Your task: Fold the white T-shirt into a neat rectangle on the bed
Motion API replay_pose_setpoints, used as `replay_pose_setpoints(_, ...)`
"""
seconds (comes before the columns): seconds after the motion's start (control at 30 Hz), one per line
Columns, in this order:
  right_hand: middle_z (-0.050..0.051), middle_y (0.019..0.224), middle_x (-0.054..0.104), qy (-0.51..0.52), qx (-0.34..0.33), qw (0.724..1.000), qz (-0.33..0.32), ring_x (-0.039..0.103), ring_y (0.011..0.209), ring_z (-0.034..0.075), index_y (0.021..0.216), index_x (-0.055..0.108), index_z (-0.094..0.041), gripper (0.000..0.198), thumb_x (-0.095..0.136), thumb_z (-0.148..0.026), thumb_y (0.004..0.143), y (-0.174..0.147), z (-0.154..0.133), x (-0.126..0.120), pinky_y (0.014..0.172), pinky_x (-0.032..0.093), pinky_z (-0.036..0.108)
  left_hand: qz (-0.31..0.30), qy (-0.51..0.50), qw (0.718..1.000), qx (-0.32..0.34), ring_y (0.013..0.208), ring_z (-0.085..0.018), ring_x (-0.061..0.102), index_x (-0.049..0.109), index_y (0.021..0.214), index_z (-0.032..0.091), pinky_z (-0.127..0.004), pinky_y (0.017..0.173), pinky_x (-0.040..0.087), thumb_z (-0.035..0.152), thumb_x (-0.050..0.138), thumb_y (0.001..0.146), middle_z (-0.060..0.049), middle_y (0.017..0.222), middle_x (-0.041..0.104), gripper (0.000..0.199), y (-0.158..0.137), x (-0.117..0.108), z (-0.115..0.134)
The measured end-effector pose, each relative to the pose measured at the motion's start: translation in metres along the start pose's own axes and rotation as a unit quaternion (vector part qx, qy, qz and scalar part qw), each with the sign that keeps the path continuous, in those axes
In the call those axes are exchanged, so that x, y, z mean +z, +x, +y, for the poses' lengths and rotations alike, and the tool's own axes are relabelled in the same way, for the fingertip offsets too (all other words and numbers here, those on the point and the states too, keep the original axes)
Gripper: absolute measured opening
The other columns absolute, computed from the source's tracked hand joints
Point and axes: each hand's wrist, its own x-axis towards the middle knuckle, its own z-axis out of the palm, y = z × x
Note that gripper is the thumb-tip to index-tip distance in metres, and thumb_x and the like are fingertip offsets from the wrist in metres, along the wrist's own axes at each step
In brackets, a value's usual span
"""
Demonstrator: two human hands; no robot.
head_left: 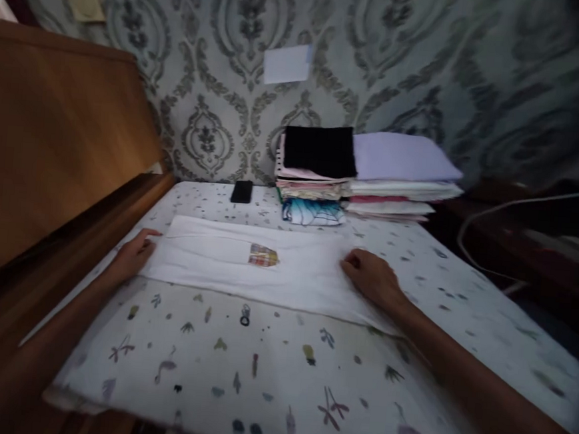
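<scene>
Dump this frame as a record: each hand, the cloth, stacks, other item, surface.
left_hand: left hand at left end of white cloth
right_hand: right hand curled, at its right part
cloth: flat, long strip, plaid patch
left_stack: black cloth on top
right_stack: lilac cloth on top
other: dark flat object, left of stacks
surface: printed sheet

Plaid patch point(263, 256) apparently blurred, wooden panel point(61, 125) cropped

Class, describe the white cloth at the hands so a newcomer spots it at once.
Find the patterned sheet, then the folded stacks near the wall. In front of them, between the left hand and right hand, lies a long white cloth. Of the cloths, only it shows a small plaid patch.
</scene>
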Motion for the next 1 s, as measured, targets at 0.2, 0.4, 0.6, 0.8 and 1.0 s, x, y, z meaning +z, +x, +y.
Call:
replay_pose_setpoints(0.2,0.006,0.070,0.067,0.021,-0.014,1.000,0.008,0.060,0.064,0.023,0.068,0.058,-0.023,0.013,0.055,-0.031,0.077,0.003,0.001,0.000,0.056,0.039,0.031,-0.003,-0.029,1.000,0.005,0.062,-0.014,0.051,0.051,0.115,0.022,-0.026,0.062,0.040,0.043,0.044,0.083,0.004,0.076,0.054,0.039,0.003,0.000,-0.009)
replay_pose_setpoints(0.4,0.008,0.069,0.067,0.038,0.009,0.999,0.021,0.061,0.066,0.026,0.065,0.051,-0.024,0.015,0.053,-0.030,0.079,-0.002,-0.008,-0.006,0.059,0.041,0.035,-0.001,0.013,1.000,0.009,0.066,-0.015,0.054,0.058,0.105,0.024,-0.027,0.065,0.039,0.039,0.049,0.082,0.002,0.079,0.061,0.029,0.003,0.001,-0.011)
replay_pose_setpoints(0.6,0.013,0.087,0.071,-0.005,-0.002,1.000,0.003,0.065,0.080,0.029,0.086,0.062,-0.020,0.017,0.050,-0.032,0.083,-0.003,-0.009,-0.008,0.066,0.047,0.038,0.005,0.069,0.997,0.027,0.091,-0.024,0.062,0.059,0.113,0.020,-0.036,0.083,0.046,0.037,0.045,0.087,-0.007,0.097,0.067,0.035,0.008,-0.004,-0.006)
replay_pose_setpoints(0.8,0.020,0.140,0.054,-0.065,-0.194,0.978,0.037,0.052,0.128,0.036,0.129,0.057,-0.013,0.050,0.034,-0.041,0.095,-0.013,-0.025,0.004,0.102,0.045,0.050,-0.098,0.090,0.980,0.147,0.145,-0.027,0.033,0.038,0.147,0.013,-0.042,0.118,0.025,0.047,0.029,0.097,-0.014,0.157,0.037,0.062,0.024,0.011,0.024)
replay_pose_setpoints(1.0,0.017,0.151,0.045,-0.075,-0.231,0.970,-0.016,0.038,0.143,0.030,0.142,0.047,-0.013,0.056,0.034,-0.044,0.098,-0.012,-0.017,0.039,0.114,0.036,0.050,-0.212,0.150,0.962,0.089,0.152,-0.027,0.014,0.024,0.156,0.017,-0.053,0.121,0.013,0.059,0.018,0.096,-0.009,0.164,0.019,0.074,0.032,0.020,0.019)
